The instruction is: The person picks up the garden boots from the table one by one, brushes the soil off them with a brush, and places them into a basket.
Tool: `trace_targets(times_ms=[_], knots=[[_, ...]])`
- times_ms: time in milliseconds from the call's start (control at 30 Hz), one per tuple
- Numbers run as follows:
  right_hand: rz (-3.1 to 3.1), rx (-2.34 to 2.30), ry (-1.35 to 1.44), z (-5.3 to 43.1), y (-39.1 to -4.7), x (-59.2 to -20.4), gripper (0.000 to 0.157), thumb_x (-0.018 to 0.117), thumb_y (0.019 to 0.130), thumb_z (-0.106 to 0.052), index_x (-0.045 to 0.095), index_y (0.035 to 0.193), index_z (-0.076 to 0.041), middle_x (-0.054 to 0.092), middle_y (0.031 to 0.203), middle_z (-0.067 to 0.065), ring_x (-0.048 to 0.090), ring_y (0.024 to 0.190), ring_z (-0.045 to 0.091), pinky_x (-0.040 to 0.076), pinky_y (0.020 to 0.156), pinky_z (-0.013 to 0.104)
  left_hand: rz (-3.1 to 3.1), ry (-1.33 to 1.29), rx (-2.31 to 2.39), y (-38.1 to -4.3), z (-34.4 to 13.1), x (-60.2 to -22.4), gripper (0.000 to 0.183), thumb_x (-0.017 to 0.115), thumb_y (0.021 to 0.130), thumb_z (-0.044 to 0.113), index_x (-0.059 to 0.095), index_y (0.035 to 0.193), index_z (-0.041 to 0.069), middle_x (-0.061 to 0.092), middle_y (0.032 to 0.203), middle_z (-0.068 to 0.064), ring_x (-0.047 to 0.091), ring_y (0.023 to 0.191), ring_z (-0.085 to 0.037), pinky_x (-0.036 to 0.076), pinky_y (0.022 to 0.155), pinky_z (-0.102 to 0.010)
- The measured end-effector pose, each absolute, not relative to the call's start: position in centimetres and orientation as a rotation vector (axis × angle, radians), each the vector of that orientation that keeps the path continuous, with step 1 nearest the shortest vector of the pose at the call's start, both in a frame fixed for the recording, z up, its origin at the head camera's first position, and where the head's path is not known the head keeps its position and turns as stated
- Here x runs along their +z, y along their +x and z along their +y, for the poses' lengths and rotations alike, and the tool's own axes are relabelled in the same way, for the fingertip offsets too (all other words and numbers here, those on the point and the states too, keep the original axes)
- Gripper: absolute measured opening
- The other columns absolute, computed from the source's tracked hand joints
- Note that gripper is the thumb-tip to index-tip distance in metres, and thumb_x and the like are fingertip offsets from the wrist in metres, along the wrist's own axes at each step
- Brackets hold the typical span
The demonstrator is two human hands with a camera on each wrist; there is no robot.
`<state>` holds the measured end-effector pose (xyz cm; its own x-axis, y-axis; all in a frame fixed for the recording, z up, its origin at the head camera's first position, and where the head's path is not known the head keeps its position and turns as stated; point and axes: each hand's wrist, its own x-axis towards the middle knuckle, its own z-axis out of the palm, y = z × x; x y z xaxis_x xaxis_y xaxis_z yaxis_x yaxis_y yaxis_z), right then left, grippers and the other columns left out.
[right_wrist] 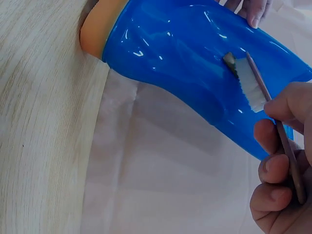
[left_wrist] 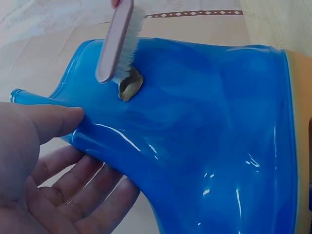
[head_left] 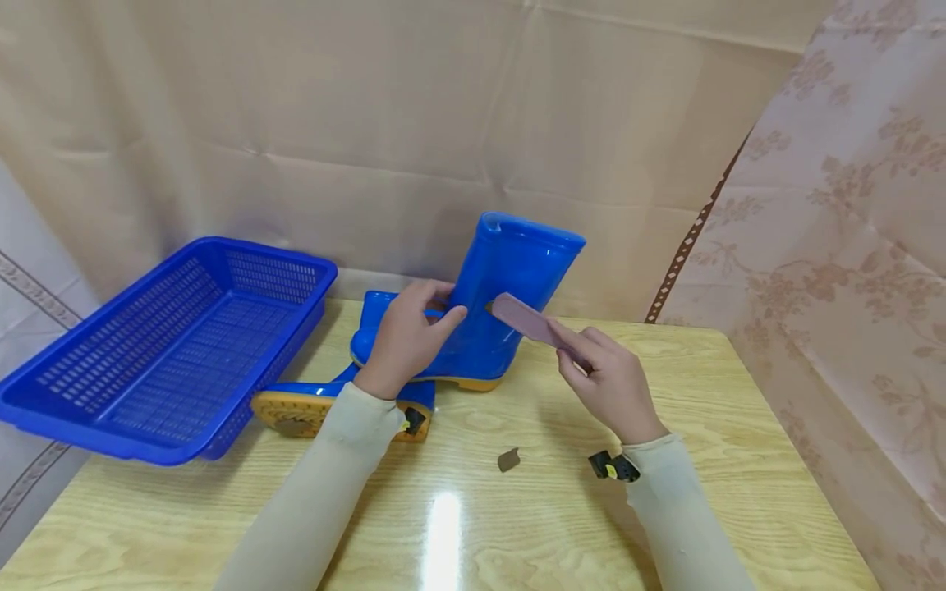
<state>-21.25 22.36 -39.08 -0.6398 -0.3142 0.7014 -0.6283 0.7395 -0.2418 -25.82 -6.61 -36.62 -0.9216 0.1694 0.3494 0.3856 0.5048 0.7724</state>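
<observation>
The left hand (head_left: 414, 332) holds the upright blue boot (head_left: 480, 336) from its nine o'clock side: the thumb presses the near face of the shaft while the fingers, slightly apart and bent, lie behind its edge, so the gap between them is only as wide as the folded rubber. The boot stands near the middle of the head view, toe toward eight o'clock and shaft leaning toward one o'clock; whether its heel rests on the table (head_left: 562, 525), I cannot tell. The right hand (head_left: 613, 382), at about four o'clock from the boot, has its fingers closed narrowly around the handle of a mauve brush (head_left: 528, 320), thumb laid along it. The brush points toward ten o'clock, and its white bristles meet a brownish patch (left_wrist: 130, 85) on the shaft. A second boot (head_left: 296, 410) lies on its side at eight o'clock, its yellow sole turned to the viewer, just beside the basket. That blue plastic basket (head_left: 188, 353) sits at nine o'clock, its slotted walls and mesh floor in view. A small brown scrap (head_left: 508, 460) lies on the wood-grain tabletop at six o'clock, well apart from both hands.
</observation>
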Motion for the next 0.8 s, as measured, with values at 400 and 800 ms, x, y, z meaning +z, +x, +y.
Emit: trace_targets(times_ms=[400,800], knots=[[-2.301,0.698,0.755,21.98,-21.06,-39.18,0.051,0.073,0.094,0.0,0.064,0.143,-0.013,0.063,0.087,0.001,0.04,0.061,0.005,0.034,0.052,0.022,-2.524,-0.525,-1.405,-25.64,-6.53,-36.48,0.038,0.071,0.1,0.03,0.062,0.134,0.013,0.067,0.122,-0.004,0.066,0.112,-0.021,0.057,0.096,-0.042],[-2.457,0.645,0.634,21.97,-20.87,-39.05,0.044,0.071,0.098,-0.006,0.067,0.14,-0.018,0.062,0.082,-0.001,0.038,0.056,0.008,0.034,0.048,0.025,-2.555,-0.472,-1.401,-26.01,-6.88,-36.67,0.038,0.069,0.101,0.031,0.061,0.134,0.014,0.067,0.125,-0.005,0.066,0.115,-0.025,0.055,0.097,-0.047]])
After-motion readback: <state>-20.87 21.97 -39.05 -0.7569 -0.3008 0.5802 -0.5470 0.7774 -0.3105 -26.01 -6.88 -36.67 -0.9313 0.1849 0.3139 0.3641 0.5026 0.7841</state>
